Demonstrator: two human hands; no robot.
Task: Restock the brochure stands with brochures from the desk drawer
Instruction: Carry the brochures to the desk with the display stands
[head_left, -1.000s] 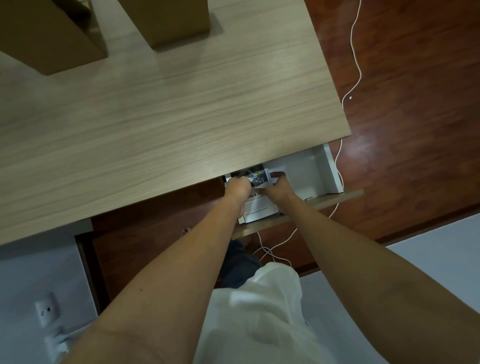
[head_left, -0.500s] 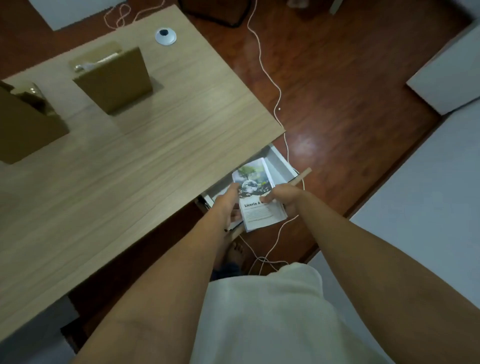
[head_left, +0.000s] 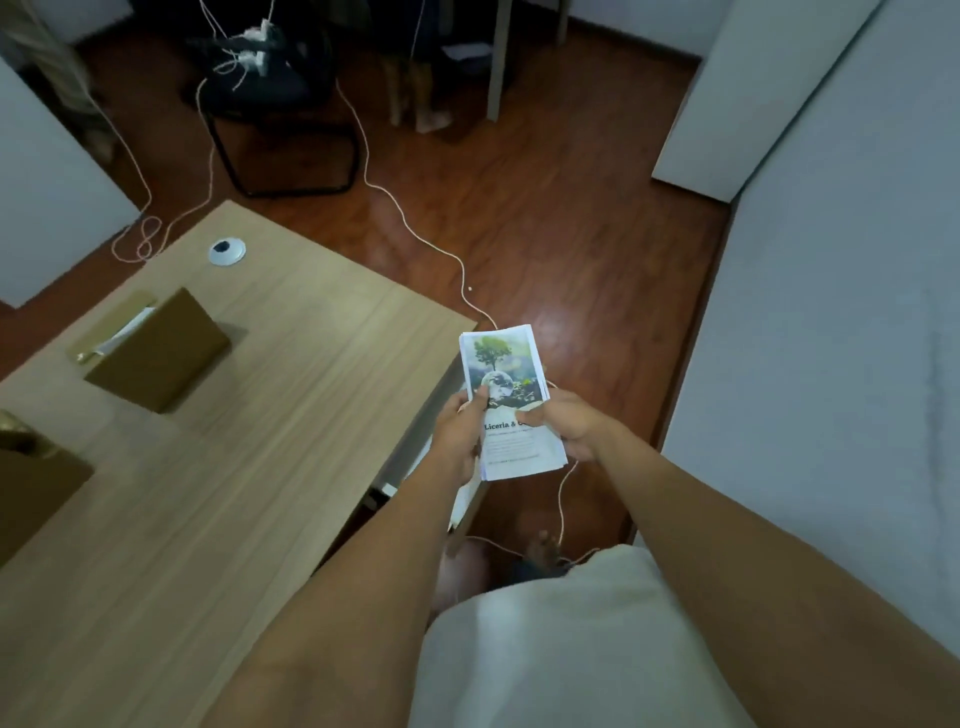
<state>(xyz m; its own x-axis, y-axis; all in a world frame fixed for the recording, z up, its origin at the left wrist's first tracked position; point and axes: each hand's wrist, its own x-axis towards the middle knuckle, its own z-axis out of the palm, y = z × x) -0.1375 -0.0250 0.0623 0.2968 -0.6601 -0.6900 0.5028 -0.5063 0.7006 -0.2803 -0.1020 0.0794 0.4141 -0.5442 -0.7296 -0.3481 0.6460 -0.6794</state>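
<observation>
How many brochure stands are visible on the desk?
2: one brochure stand at the desk's far left, another cut off by the left frame edge. More may lie out of view.

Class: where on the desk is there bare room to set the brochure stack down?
The desk is bare from the near stand to its right edge, and toward the viewer. The left is crowded: a second stand. Both hands hold the brochures.
</observation>
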